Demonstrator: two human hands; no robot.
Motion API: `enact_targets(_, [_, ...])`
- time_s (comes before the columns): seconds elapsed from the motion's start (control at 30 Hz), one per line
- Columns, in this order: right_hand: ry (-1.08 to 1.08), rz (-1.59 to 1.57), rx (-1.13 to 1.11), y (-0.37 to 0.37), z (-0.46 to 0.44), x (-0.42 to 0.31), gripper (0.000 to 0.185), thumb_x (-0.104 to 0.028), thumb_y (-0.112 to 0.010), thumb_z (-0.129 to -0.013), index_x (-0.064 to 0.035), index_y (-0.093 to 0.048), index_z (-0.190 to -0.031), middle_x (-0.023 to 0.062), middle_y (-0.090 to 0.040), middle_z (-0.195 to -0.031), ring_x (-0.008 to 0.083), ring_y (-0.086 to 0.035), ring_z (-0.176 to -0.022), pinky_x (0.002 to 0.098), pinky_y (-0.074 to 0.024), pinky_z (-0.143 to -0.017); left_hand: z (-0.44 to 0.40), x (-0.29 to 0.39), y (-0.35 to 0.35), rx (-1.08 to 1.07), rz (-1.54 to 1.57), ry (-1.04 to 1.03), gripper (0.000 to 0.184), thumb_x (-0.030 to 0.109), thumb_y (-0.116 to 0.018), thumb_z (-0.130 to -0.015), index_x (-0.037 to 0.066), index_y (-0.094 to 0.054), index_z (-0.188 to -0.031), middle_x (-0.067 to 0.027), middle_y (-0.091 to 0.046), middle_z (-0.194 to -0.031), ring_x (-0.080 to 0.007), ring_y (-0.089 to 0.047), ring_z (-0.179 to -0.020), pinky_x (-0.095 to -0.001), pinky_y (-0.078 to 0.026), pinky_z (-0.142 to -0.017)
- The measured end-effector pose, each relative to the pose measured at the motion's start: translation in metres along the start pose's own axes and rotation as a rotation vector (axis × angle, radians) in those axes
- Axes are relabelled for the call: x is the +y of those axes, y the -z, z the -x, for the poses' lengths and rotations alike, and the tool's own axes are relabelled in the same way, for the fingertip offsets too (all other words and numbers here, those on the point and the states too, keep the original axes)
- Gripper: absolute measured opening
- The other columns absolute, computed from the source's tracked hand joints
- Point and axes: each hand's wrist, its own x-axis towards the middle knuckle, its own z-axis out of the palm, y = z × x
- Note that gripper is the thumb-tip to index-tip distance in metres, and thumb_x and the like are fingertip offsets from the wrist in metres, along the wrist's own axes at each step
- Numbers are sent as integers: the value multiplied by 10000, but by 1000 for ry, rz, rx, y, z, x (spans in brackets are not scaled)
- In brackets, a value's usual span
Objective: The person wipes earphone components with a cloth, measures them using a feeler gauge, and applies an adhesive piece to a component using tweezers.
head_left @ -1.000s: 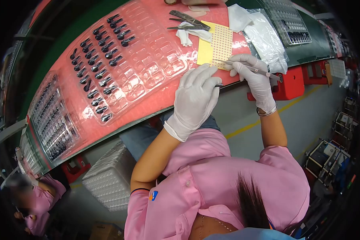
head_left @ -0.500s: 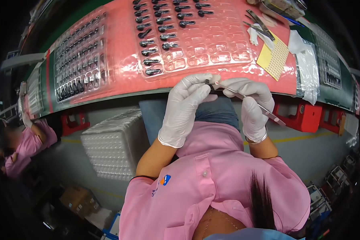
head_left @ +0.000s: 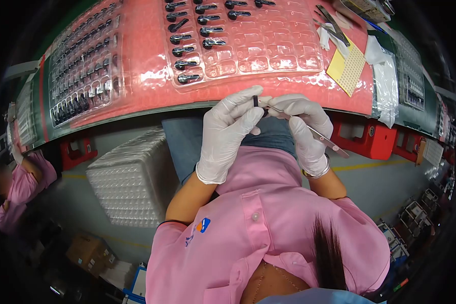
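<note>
Close to the table's front edge, my gloved left hand (head_left: 223, 137) pinches a small black earbud-like piece (head_left: 255, 101) between thumb and fingers. The piece's narrow end points up, and the rest is hidden by the fingers. My gloved right hand (head_left: 311, 134) is closed around metal tweezers (head_left: 330, 144), whose tips reach to the black piece. Whether the tips grip anything is too small to tell. Just beyond my hands lies a clear plastic tray (head_left: 253, 64) with similar black stemmed pieces in its left columns.
Another filled clear tray (head_left: 86, 76) lies to the left on the pink mat (head_left: 144, 61). At right are a yellow dotted sheet (head_left: 345, 73), a dark metal tool (head_left: 333, 24) and a plastic bag (head_left: 386, 91). Stacked trays (head_left: 129, 182) stand below; another person (head_left: 28, 177) is at far left.
The black piece has turned more upright in my left hand. Both hands stay close together, with the tweezers still at the piece. The whole view has shifted slightly.
</note>
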Motion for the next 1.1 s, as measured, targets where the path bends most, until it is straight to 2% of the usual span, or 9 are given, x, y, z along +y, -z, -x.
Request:
enact_targets(0.27, [-20, 56, -5, 1, -1, 6, 149, -127, -571, -956, -3, -547, -1034, 198, -609, -1125, 249, -655, -971, 330, -527, -834, -2, -4, 3, 23, -26, -26, 408, 119, -666, -914, 42, -561, -1300, -66, -680, -1131, -79, -635, -945, -192, -516, -689])
enact_targets(0.67, [25, 92, -34, 4, -3, 13, 123, -82, -571, -947, 20, -553, -1013, 205, -607, -1119, 246, -656, -969, 319, -533, -831, -3, -5, 1, 58, -65, -26, 377, 152, -664, -921, 50, -583, -1275, -53, -681, -1130, -72, -627, -962, -198, -511, -708])
enact_targets(1.1, [-1, 99, -34, 6, 0, 15, 138, -103, -562, -955, 21, -552, -1016, 211, -603, -1127, 241, -656, -976, 314, -547, -835, -5, -8, 3, 57, -74, -39, 355, 149, -657, -927, 46, -592, -1260, -59, -686, -1130, -87, -633, -995, -201, -515, -729])
